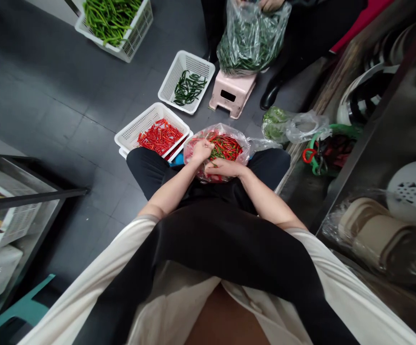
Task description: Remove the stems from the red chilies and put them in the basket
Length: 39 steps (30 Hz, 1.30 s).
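The red and green chillies (231, 148) you're working on lie in an opened clear plastic bag (241, 135) between your knees, right under your hands. Your left hand (202, 150) reaches over the heap's left side, fingers bent inward; your right hand (225, 167) curves along its near edge, fingers curled. You can't tell here whether either one pinches a chilli.

Just left of your left hand, a white basket (130, 134) holds red pieces (160, 136). Beyond it, farther from your hands, another white basket (167, 88) holds dark green peppers (189, 88). Straight ahead of your hands, a bag of greens (252, 45) sits on a pink stool (241, 98), a co-worker's hand (270, 5) at its top. Well right of your right hand stands a green basket (315, 165).
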{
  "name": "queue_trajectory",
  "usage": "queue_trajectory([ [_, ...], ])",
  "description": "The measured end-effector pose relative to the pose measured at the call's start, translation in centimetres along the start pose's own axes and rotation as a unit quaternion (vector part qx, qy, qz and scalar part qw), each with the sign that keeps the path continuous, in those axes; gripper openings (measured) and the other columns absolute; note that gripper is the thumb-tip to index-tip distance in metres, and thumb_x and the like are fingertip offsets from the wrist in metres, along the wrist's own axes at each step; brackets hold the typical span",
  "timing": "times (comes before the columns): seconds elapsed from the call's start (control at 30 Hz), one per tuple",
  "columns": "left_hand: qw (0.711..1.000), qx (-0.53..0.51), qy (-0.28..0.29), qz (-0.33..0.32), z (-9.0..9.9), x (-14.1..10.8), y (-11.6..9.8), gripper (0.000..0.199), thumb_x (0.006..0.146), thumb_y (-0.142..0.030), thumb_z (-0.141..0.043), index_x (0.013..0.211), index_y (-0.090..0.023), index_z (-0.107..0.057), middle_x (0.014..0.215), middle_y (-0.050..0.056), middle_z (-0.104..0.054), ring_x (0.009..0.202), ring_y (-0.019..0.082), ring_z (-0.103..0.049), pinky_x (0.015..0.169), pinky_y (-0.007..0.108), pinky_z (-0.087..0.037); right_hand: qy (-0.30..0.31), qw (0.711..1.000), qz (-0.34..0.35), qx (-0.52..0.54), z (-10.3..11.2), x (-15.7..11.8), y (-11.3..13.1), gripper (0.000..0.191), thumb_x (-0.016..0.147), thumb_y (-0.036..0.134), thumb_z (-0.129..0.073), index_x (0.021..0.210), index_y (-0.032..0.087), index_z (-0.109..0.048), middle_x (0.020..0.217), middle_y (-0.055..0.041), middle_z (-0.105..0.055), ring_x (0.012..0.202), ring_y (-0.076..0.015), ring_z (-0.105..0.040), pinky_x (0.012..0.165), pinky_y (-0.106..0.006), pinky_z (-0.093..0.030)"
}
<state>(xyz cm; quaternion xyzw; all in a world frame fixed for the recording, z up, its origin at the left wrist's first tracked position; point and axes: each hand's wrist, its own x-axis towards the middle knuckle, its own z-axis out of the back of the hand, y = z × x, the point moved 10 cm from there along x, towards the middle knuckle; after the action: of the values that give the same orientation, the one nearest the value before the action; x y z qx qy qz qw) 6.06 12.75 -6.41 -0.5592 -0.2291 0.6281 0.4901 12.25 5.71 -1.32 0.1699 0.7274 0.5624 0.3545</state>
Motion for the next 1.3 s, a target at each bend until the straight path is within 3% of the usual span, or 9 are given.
queue_trajectory([
  [0.1,0.998,0.054,-0.019,-0.039,1.6,0.4,-0.5,0.012,0.068,-0.004,-0.062,0.07,-0.016,-0.061,0.068,-0.002,-0.059,0.065,0.01,-0.052,0.069,0.023,-0.042,-0.104,0.993,-0.041,0.039,1.3,0.2,-1.7,0.025,0.083,0.04,-0.059,0.071,0.017,-0.058,0.049,0.0051,-0.052,0.04,-0.0062,-0.035,0.041,-0.02,-0.025],
  [0.23,0.99,-0.032,0.101,-0.089,0.3,-0.6,-2.7,0.034,0.069,-0.006,-0.063,0.1,-0.016,-0.07,0.085,0.001,-0.068,0.072,0.009,-0.058,0.073,0.022,-0.045,-0.214,0.973,-0.076,0.033,4.3,-0.3,-4.4,0.028,0.081,0.036,-0.063,0.063,0.018,-0.051,0.047,0.0042,-0.05,0.041,-0.0069,-0.034,0.042,-0.021,-0.024],
  [0.33,0.978,-0.042,0.192,-0.071,-1.9,-1.8,-3.5,0.018,0.069,-0.017,-0.07,0.087,-0.012,-0.071,0.076,0.003,-0.068,0.066,0.01,-0.058,0.067,0.022,-0.046,-0.213,0.975,-0.068,-0.001,5.1,0.0,-4.7,0.027,0.077,0.032,-0.068,0.06,0.018,-0.053,0.047,0.0036,-0.05,0.046,-0.0089,-0.04,0.048,-0.022,-0.031],
  [0.6,0.996,-0.024,0.033,-0.073,0.5,-1.3,-3.5,0.008,0.07,-0.019,-0.071,0.068,-0.014,-0.065,0.061,-0.002,-0.063,0.059,0.007,-0.054,0.061,0.02,-0.043,-0.305,0.952,0.01,0.024,6.5,-1.3,-3.1,0.041,0.078,0.056,-0.064,0.066,0.019,-0.05,0.051,0.0056,-0.048,0.048,-0.0077,-0.035,0.05,-0.022,-0.028],
  [0.8,0.975,-0.172,0.11,0.086,-0.5,-1.2,-1.3,0.015,0.077,-0.018,-0.071,0.071,-0.013,-0.058,0.061,0.0,-0.061,0.056,0.005,-0.057,0.063,0.019,-0.047,-0.237,0.964,0.054,0.109,5.1,-1.0,-1.7,0.044,0.077,0.063,-0.065,0.075,0.02,-0.052,0.054,0.0061,-0.045,0.047,-0.0067,-0.032,0.045,-0.02,-0.025],
  [0.9,0.966,-0.193,0.092,0.145,-0.3,-1.5,0.0,0.015,0.077,-0.014,-0.071,0.076,-0.014,-0.056,0.066,0.0,-0.063,0.06,0.005,-0.061,0.066,0.019,-0.049,-0.245,0.933,0.048,0.26,5.5,-1.0,-2.1,0.041,0.08,0.061,-0.064,0.083,0.022,-0.05,0.056,0.0073,-0.044,0.044,-0.0061,-0.032,0.042,-0.019,-0.028],
  [1.0,0.977,-0.154,0.064,0.131,0.1,-2.0,0.5,0.016,0.078,-0.02,-0.072,0.086,-0.016,-0.058,0.073,-0.001,-0.065,0.064,0.007,-0.063,0.063,0.019,-0.049,-0.275,0.888,0.027,0.368,6.2,-1.0,-3.4,0.034,0.083,0.051,-0.064,0.08,0.022,-0.048,0.062,0.0055,-0.05,0.046,-0.006,-0.04,0.045,-0.019,-0.038],
  [1.13,0.976,-0.106,0.167,0.088,-2.1,-3.2,0.3,0.025,0.079,-0.036,-0.072,0.078,-0.015,-0.06,0.07,0.002,-0.065,0.059,0.006,-0.058,0.054,0.017,-0.04,-0.27,0.876,-0.009,0.401,5.9,-0.5,-4.6,0.028,0.084,0.042,-0.062,0.074,0.02,-0.047,0.059,0.0041,-0.052,0.048,-0.0067,-0.044,0.049,-0.02,-0.045],
  [1.3,0.984,-0.075,0.161,-0.009,-2.0,-2.5,-0.7,0.023,0.081,-0.024,-0.067,0.064,-0.015,-0.054,0.056,-0.003,-0.053,0.052,0.006,-0.044,0.054,0.019,-0.034,-0.318,0.853,-0.008,0.415,6.6,-1.0,-5.9,0.021,0.077,0.033,-0.064,0.082,0.022,-0.048,0.069,0.0038,-0.062,0.048,-0.0064,-0.048,0.047,-0.019,-0.044],
])
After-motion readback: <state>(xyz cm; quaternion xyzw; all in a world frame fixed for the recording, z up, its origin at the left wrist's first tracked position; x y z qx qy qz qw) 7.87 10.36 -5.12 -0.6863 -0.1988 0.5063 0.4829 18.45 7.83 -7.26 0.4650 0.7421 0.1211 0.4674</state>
